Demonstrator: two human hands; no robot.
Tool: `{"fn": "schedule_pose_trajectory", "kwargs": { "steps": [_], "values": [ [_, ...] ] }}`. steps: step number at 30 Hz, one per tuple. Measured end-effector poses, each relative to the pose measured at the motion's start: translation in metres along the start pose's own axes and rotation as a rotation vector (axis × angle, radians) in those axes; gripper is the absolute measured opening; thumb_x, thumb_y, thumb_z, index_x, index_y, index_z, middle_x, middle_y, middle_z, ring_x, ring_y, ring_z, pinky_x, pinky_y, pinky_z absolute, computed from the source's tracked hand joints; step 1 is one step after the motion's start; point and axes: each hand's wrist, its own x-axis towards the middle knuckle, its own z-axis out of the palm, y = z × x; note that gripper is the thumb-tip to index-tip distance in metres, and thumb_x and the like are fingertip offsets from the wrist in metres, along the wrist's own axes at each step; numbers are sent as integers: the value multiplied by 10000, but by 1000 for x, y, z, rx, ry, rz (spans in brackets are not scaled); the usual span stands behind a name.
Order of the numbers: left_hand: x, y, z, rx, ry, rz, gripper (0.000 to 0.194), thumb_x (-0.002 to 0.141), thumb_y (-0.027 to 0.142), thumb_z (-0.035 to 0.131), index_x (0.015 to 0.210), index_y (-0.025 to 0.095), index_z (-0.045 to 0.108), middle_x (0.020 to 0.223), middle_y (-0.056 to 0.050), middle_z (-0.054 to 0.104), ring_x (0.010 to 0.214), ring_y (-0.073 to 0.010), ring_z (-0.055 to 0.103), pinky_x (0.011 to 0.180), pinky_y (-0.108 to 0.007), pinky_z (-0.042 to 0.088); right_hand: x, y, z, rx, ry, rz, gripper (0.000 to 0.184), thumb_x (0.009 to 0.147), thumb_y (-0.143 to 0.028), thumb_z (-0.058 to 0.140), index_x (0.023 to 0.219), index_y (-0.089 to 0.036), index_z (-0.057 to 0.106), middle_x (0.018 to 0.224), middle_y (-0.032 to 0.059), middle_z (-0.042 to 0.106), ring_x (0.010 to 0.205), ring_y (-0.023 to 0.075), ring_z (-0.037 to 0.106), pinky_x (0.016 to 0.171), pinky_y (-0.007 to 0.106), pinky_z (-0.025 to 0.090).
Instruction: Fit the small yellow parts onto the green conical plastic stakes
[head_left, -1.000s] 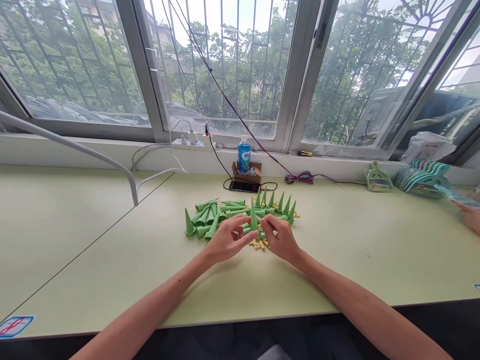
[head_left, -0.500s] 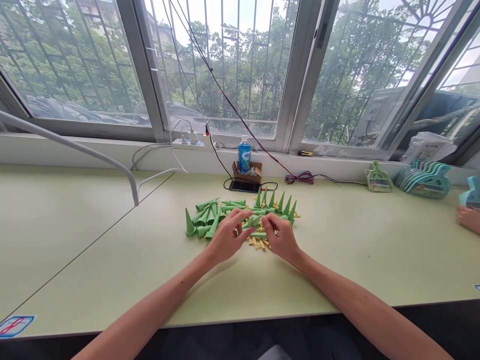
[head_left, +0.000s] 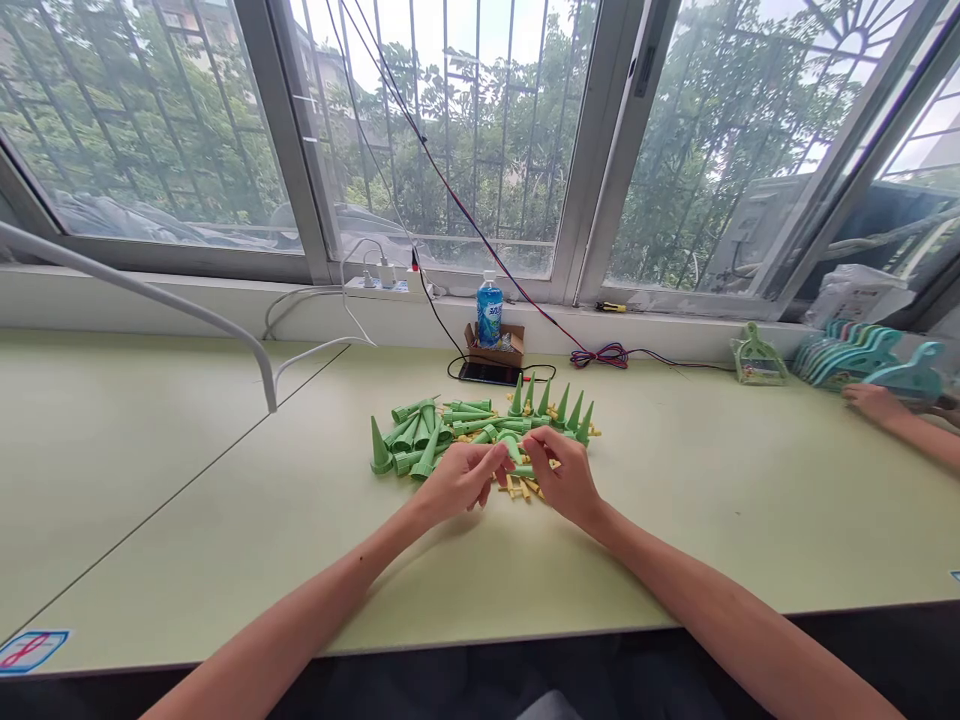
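Observation:
Between my two hands is a green plastic spike (head_left: pixel 512 447) with a wide collar. My left hand (head_left: pixel 463 476) pinches it between thumb and fingertips. My right hand (head_left: pixel 562 472) is closed just to the right of it, thumb and finger pressed together; what they hold, if anything, is too small to make out. Several loose green spikes (head_left: pixel 424 430) lie in a heap beyond my left hand, one upright at its left end. A row of upright green spikes (head_left: pixel 561 405) stands behind my right hand. Small yellow plastic pieces (head_left: pixel 517 488) lie scattered below and among them.
Behind the heap lie a phone (head_left: pixel 487 373) and a small cardboard box (head_left: pixel 512 342) with a blue bottle (head_left: pixel 489 312). Bundled cable (head_left: pixel 600 355) rests near the sill. At right, another person's hand (head_left: pixel 877 403) touches teal dustpan-like items (head_left: pixel 911 372). A white curved arm (head_left: pixel 225 322) reaches in from the left.
My left fingers have closed in on the green spike, which now tilts differently. My right hand has hardly moved. The other person's hand has come leftward with a teal item to the row.

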Motion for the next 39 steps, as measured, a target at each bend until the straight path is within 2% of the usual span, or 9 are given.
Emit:
{"fn": "schedule_pose_trajectory", "kwargs": {
  "steps": [3, 5, 13, 17, 20, 22, 32, 35, 39],
  "values": [
    [0, 2, -1, -37, 1, -13, 604, 917, 655, 396, 673, 139, 593, 441, 18, 519, 327, -70, 429, 342, -175, 304, -1, 2, 0, 24, -48, -6, 278, 981, -366, 465, 787, -195, 566, 684, 10, 563, 573, 123, 466, 538, 236, 407],
    [0, 4, -3, -45, 8, -16, 571, 918, 649, 402, 693, 150, 564, 423, 32, 493, 333, -79, 439, 353, -180, 311, -2, 3, 0, 41, -75, -12, 248, 980, -349, 469, 822, -193, 579, 722, 21, 594, 592, 127, 491, 553, 240, 418],
    [-4, 13, -4, 2, 28, -5, 374, 849, 525, 627, 756, 185, 502, 534, 64, 466, 437, -85, 496, 376, -179, 342, 0, 1, -1, 21, -85, -24, 233, 986, -308, 450, 794, -200, 528, 648, -16, 502, 548, 119, 414, 529, 238, 346],
    [-3, 10, -2, 17, 115, 69, 318, 778, 451, 723, 873, 177, 592, 702, 42, 494, 478, -62, 478, 373, -178, 377, 1, 2, 0, 0, -86, -33, 268, 989, -286, 434, 740, -198, 479, 609, -35, 433, 531, 110, 359, 516, 235, 302],
    [-1, 5, -1, 33, 149, 140, 288, 794, 418, 713, 957, 188, 653, 932, -7, 519, 541, -49, 486, 407, -183, 439, 1, 2, 0, 1, -89, -41, 283, 991, -286, 425, 724, -197, 462, 586, -45, 402, 515, 104, 332, 504, 234, 282],
    [0, 2, -1, 46, 135, 159, 286, 814, 404, 695, 1022, 208, 677, 968, -13, 511, 560, -50, 481, 428, -187, 459, 1, 2, 0, -1, -89, -47, 291, 991, -287, 422, 716, -197, 451, 575, -50, 390, 508, 102, 323, 500, 233, 276],
    [1, -3, -3, 240, 177, 299, 263, 875, 349, 644, 1122, 262, 673, 981, -26, 539, 607, -66, 458, 471, -175, 434, 0, 1, 0, -17, -92, -32, 308, 993, -301, 419, 707, -195, 461, 565, -49, 387, 501, 100, 321, 497, 234, 282],
    [2, -5, -2, 254, 209, 279, 272, 891, 345, 619, 1146, 249, 624, 999, -26, 542, 569, -52, 446, 459, -175, 423, 0, 1, 1, -8, -49, -25, 285, 990, -306, 433, 738, -189, 497, 578, -45, 420, 505, 98, 345, 500, 231, 296],
    [1, -3, -1, 179, 250, 197, 237, 868, 382, 640, 989, 204, 542, 903, 7, 535, 503, -34, 418, 418, -163, 383, -1, 3, 1, 14, 7, 5, 273, 991, -326, 438, 773, -186, 526, 588, -44, 434, 500, 97, 374, 498, 225, 319]
  ]
}}
